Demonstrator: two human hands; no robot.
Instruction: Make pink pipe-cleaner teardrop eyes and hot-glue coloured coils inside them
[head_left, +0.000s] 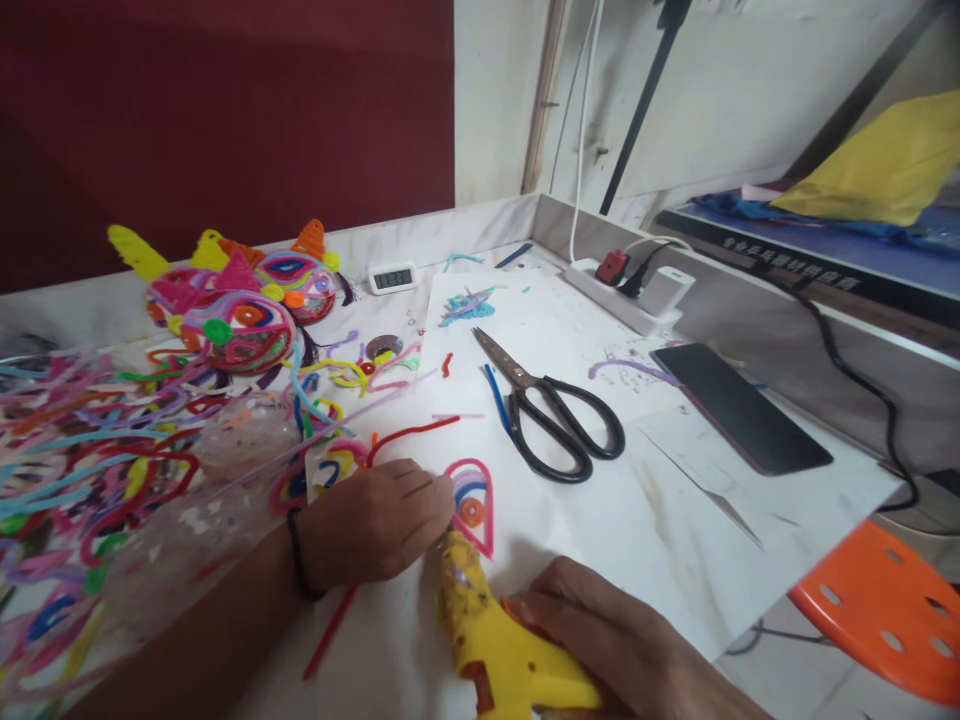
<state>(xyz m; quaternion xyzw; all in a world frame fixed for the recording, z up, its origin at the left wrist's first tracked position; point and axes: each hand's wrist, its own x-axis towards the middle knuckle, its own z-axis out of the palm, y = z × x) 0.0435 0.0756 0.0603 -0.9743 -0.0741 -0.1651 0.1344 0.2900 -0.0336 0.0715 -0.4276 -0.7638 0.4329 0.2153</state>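
Note:
A teardrop eye shape (486, 500) of pink, purple and blue fuzzy stems with an orange centre lies on white paper (600, 540). My left hand (382, 520) is closed at its left edge, fingertips pinched together; what they hold is too small to name. My right hand (615, 630) is wrapped round a yellow glue gun (510, 650), whose nozzle end is just below the left fingertips, close to the eye shape. A red stem (330, 630) passes under my left hand. Black-handled scissors (555, 410) lie beyond the eye shape.
Loose coloured stems (97, 470) and plastic bags cover the left side. Decorated animal heads (240, 320) and a small digital timer (392, 278) stand at the back. A phone (739, 405) and power strip (622, 295) are at the right, above an orange stool (892, 610).

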